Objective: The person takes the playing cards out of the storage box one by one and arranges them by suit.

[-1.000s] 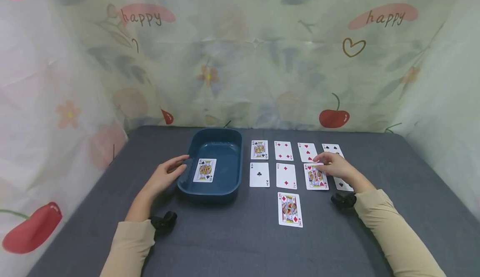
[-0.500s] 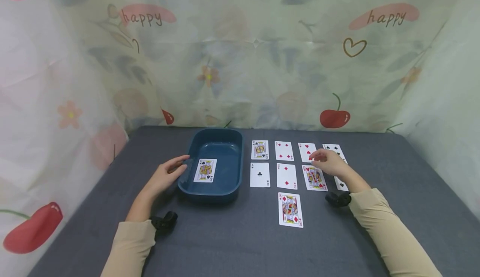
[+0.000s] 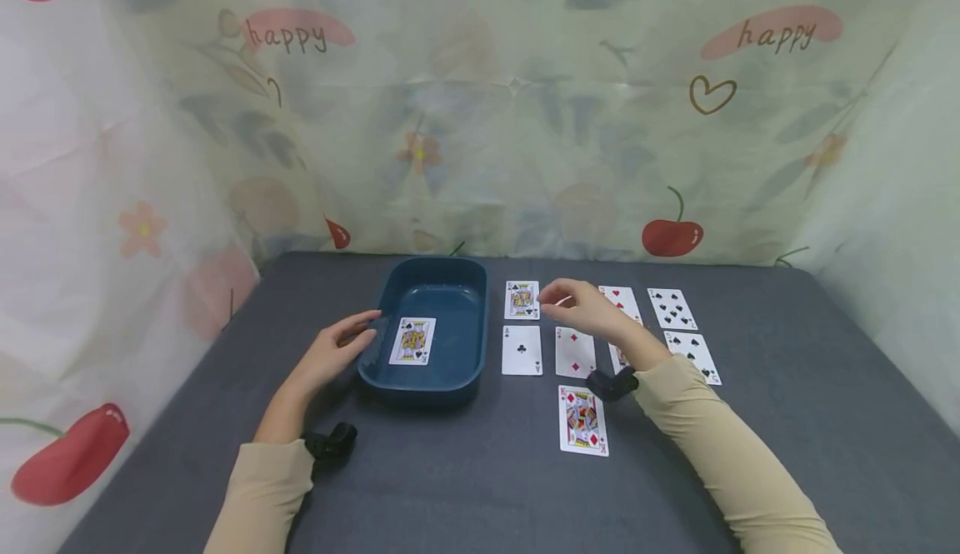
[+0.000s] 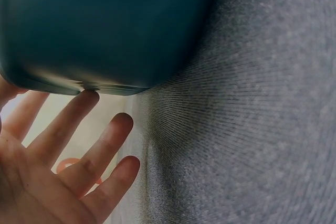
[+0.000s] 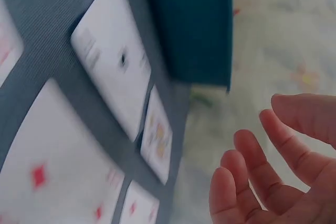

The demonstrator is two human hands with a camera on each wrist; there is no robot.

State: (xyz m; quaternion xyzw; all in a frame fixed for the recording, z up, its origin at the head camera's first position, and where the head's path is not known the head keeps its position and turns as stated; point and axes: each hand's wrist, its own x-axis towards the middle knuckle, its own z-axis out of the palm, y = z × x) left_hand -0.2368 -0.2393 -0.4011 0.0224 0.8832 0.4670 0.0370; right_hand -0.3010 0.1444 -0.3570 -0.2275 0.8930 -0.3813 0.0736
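My left hand (image 3: 330,361) rests its fingertips against the left side of a dark blue bin (image 3: 480,329), thumb apart from the fingers. Inside the bin lies a king card (image 3: 412,341), apparently of spades. My right hand (image 3: 592,308) hovers over the back row of playing cards, fingers loosely bent and nothing between them, as the right wrist view confirms. Its fingertips are at the right edge of another black king card (image 3: 521,300). Below sit an ace of clubs (image 3: 521,351) and a two of diamonds (image 3: 575,354). The hand covers most of the four of diamonds.
At the front lies a king of diamonds (image 3: 582,421). A heart card (image 3: 620,302) and a mostly hidden king of hearts (image 3: 618,359) are by the right forearm. Further right are a black spade card (image 3: 672,309) and another spade card (image 3: 693,357). A patterned curtain (image 3: 517,162) closes off the back.
My right hand has left the king of hearts and moved left along the back row, uncovering the spade cards at right. My left hand and the bin stay put.
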